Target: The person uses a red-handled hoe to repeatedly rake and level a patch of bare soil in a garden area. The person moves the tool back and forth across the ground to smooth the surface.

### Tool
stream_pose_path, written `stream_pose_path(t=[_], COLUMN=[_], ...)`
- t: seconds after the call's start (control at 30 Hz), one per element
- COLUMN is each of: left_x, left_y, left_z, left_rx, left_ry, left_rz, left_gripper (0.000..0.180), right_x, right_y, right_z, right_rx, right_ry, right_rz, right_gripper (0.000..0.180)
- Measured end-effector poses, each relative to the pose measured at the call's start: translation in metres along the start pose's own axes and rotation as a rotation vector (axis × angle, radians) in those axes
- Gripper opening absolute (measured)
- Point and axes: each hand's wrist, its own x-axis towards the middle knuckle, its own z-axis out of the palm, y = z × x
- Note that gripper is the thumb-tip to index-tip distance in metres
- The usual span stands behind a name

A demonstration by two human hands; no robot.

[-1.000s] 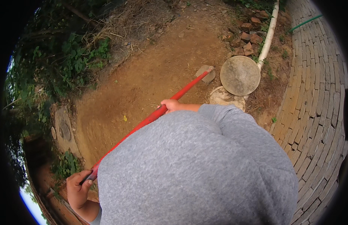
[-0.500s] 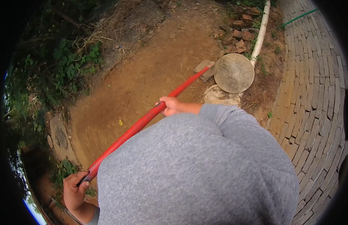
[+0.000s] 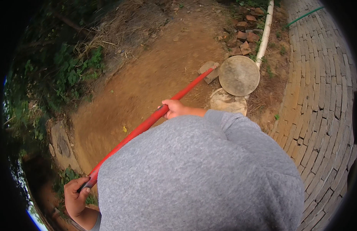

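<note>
A long red pole [image 3: 145,125] slants across the ground from my lower left up to the right. My left hand [image 3: 75,195] is closed around its near end, where the paint is worn dark. Further up, my right hand [image 3: 173,108] grips the pole near its middle, fingers wrapped round it. The pole's far end reaches a flat grey-brown block [image 3: 206,69], beside a round weathered disc [image 3: 239,76]; whether the tip touches the block I cannot tell. A second, stained disc [image 3: 227,102] lies partly under the first. My grey shirt hides some ground below the pole.
Brown bare soil [image 3: 163,65] spreads beyond the pole. Broken red bricks [image 3: 245,36] lie at the far right beside a white pipe [image 3: 266,32]. A brick-paved path [image 3: 315,100] runs along the right, with a green hose [image 3: 304,16]. Leafy plants [image 3: 66,69] crowd the left edge.
The whole scene has shifted very slightly in view. Both hands keep the same hold on the red pole, and its far end stays by the block.
</note>
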Motion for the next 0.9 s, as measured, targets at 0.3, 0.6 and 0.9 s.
stream_pose_path(t=[0.3,0.6,0.9], left_x=[0.044,0.025,0.026], left_y=[-0.018,-0.035,-0.043], left_z=[0.041,0.009,0.03], left_rx=[-0.07,-0.021,-0.129], left_ry=[-0.058,0.01,0.01], left_rz=[-0.025,-0.027,-0.044], left_gripper=[0.032,0.029,0.029], right_x=[0.02,0.049,0.037], right_y=[-0.034,0.019,-0.016], right_z=[-0.013,-0.042,-0.001], right_rx=[0.153,-0.205,0.053], right_ry=[0.198,0.042,0.193], right_rz=[-0.115,0.083,-0.083], right_gripper=[0.03,0.024,0.021])
